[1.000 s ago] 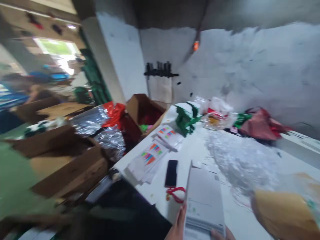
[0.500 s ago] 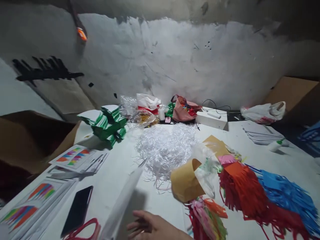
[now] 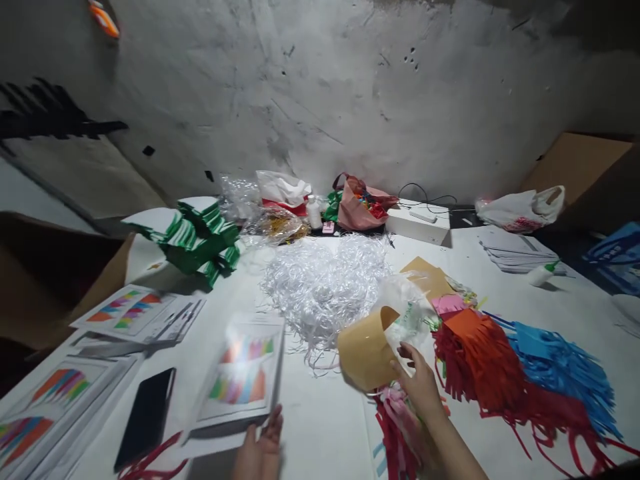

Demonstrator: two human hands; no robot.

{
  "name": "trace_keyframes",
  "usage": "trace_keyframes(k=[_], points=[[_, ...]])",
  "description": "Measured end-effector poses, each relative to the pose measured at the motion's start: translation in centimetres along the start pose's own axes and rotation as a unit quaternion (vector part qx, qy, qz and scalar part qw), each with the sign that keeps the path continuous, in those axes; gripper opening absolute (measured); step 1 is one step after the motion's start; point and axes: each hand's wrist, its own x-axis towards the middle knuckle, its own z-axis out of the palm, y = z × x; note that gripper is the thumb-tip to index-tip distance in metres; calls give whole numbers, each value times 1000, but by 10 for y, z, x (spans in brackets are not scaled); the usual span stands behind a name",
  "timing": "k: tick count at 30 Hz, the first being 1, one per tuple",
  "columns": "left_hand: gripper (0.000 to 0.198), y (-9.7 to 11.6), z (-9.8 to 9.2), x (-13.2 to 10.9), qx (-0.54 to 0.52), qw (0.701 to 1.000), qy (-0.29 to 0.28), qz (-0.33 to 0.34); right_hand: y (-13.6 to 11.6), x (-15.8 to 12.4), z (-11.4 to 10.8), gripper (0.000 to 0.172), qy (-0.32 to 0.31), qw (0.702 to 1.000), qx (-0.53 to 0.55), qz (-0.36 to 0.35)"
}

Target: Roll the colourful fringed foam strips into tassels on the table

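Observation:
My left hand (image 3: 261, 450) grips the near edge of a white printed sheet pack (image 3: 240, 377) with coloured stripes on it, held just above the white table (image 3: 325, 427). My right hand (image 3: 419, 380) reaches forward, fingers curled on the clear plastic bag (image 3: 407, 317) beside the curled tan paper (image 3: 365, 350). Red fringed paper (image 3: 480, 367) and blue fringed paper (image 3: 565, 373) lie to the right of that hand. A pink and red fringe bundle (image 3: 400, 433) lies under my right wrist.
A black phone (image 3: 145, 417) and red-handled scissors (image 3: 150, 457) lie at the near left by more striped sheets (image 3: 125, 310). White shredded strips (image 3: 325, 283) fill the middle. Green-edged stacks (image 3: 195, 233), bags (image 3: 363, 203), a white box (image 3: 420, 227) and a glue bottle (image 3: 543, 273) stand further back.
The view swung right from the boxes onto the table. The sheet pack turned from edge-on to face up in my left hand. My right hand moved forward to the plastic bag.

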Motion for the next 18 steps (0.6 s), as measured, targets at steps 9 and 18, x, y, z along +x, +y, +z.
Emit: trace_keyframes(k=[9,18], points=[[5,-6,-22,-20,-85,995,-32,-30,-9,9,27,77,104,978,-152,-98],[37,-14,-23,-56,-31,989,-142,-14,-89,-101,136,91,-270,937,-30,-218]])
